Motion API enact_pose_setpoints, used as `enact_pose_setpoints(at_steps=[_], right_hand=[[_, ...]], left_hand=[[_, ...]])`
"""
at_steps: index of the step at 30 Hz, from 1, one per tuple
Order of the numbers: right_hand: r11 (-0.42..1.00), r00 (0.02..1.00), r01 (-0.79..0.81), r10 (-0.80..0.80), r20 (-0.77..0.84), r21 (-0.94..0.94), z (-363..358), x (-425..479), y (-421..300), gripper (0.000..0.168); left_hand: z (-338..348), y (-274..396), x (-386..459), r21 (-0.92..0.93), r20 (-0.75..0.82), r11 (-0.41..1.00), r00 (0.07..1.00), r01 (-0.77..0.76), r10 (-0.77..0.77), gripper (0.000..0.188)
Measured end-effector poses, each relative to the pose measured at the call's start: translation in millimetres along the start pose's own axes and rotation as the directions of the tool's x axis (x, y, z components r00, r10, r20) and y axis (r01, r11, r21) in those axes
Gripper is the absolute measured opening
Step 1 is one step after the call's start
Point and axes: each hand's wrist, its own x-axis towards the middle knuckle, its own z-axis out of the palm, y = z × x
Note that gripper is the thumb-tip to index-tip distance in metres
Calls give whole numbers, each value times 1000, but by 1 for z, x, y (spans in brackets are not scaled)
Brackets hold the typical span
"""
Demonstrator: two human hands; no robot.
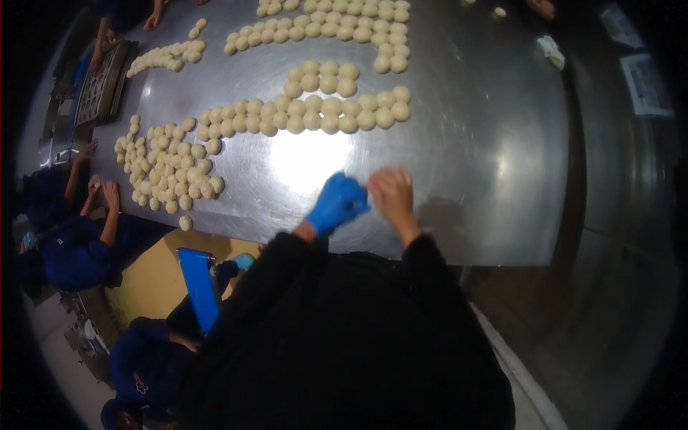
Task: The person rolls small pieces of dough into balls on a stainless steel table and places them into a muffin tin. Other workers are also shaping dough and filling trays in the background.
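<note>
My left hand [338,203], in a blue glove, is curled above the steel table [478,156] near its front edge. Just to its right is my bare right hand [393,196], fingers bent and slightly blurred. The two hands nearly meet at the fingertips. Whether a piece of dough lies under or inside either one is hidden from me. Beyond them runs a double row of round dough balls [313,114], with a shorter cluster of dough balls [328,84] behind it. To the left lies a loose heap of dough balls [171,164], some touching one another.
Longer rows of dough balls [322,24] stretch across the far side. Dark moulded baking pans [95,88] sit at the table's left edge. Several co-workers in dark blue stand left, one co-worker's hands [103,191] by the heap. A blue conveyor belt [199,285] stands lower left.
</note>
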Motion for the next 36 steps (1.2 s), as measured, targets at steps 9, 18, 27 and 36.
enact_pose_setpoints(at_steps=[9, 18, 27, 36], right_hand=[[991, 983, -135, 133, 128, 3, -30, -37, -8, 12], [959, 987, -162, 161, -26, -234, -68, -8, 13, 17], [989, 999, -46, 45, 10, 140, -70, -9, -14, 24], [972, 939, -128, 54, 340, 199, -43, 6, -52, 32]], left_hand=[[-12, 26, -60, 21, -202, 1000, 979, 22, -18, 11], [-70, -9, -17, 119, 114, 948, 944, 296, -310, 11], [-54, 26, -8, -128, -399, 989, 910, 68, -114, 5], [-21, -56, -144, -632, -531, 666, 404, 396, -744, 3]])
